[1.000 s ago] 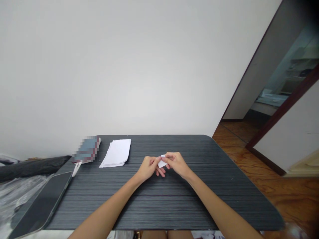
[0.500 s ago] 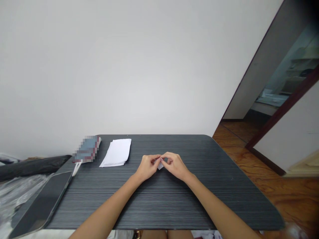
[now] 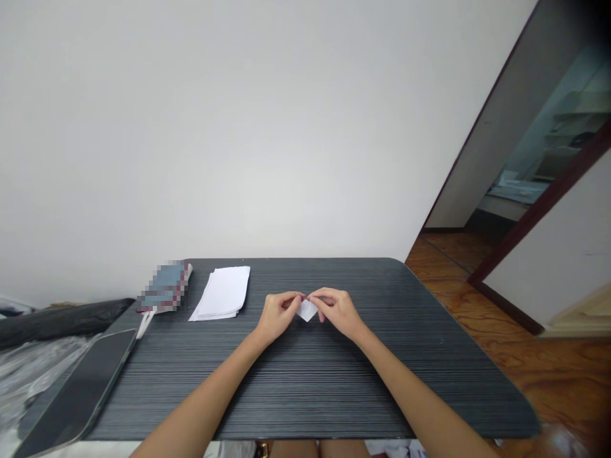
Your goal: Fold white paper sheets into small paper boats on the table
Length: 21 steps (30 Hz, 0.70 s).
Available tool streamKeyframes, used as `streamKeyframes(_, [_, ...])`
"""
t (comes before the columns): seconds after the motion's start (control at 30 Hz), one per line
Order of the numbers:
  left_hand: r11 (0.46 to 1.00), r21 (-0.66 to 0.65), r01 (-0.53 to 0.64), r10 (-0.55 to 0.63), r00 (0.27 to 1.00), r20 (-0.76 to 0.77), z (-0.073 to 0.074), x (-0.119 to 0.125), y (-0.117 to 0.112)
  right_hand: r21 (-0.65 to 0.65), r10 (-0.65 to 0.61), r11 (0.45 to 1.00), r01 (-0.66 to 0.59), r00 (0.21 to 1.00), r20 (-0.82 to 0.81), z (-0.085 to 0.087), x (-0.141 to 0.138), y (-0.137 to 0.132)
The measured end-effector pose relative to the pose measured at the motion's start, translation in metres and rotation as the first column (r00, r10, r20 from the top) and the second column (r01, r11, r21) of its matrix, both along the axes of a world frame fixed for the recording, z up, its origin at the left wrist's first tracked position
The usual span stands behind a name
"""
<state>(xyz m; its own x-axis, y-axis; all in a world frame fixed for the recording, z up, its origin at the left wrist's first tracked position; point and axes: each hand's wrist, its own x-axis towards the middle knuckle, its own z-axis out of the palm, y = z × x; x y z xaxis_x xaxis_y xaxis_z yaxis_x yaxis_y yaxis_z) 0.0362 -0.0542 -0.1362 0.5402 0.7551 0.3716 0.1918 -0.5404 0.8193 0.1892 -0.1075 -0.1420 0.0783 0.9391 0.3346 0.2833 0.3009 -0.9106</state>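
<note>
A small piece of folded white paper shows between my two hands over the middle of the dark table, its lower corner pointing toward me. My left hand pinches its upper left edge between thumb and fingers. On the other side, my right hand grips the upper right edge in the same way. The fingertips of both hands almost meet at the paper's top, hiding that part of it. To the left of my hands lies a stack of white paper sheets.
The dark ribbed table stands against a white wall. A blurred blue item with a white strap lies at its back left corner. A dark phone-like slab lies along the left edge. Plastic wrap is beyond it.
My fingers have shifted slightly apart and up, so more of the folded paper shows between them. The paper stack stays where it was.
</note>
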Motion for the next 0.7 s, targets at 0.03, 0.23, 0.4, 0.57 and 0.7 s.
streamKeyframes(0.03, [0.999,-0.03,0.018,-0.017,0.999,0.03,0.001,0.0,0.001,-0.005,-0.01,1.0,0.01,1.0,-0.014,0.0,0.001,0.0])
streamKeyframes(0.23, [0.956,-0.171,0.237,-0.233,0.971,0.046,0.01,-0.009,0.006,0.076,-0.067,0.995,0.06,0.994,0.089,0.007,0.006,-0.002])
streamKeyframes(0.4, [0.914,-0.11,0.39,-0.398,0.916,-0.056,0.015,-0.016,0.005,0.159,-0.066,0.987,0.021,0.957,0.283,0.012,0.009,-0.008])
streamKeyframes(0.57, [0.92,-0.049,0.39,-0.392,0.918,-0.051,0.014,-0.015,0.004,0.221,0.001,0.967,-0.13,0.865,0.501,0.021,0.014,-0.014])
streamKeyframes(0.7, [0.912,-0.012,0.409,-0.409,0.909,-0.077,0.014,-0.015,0.003,0.203,0.07,0.951,-0.232,0.805,0.589,0.023,0.016,-0.017])
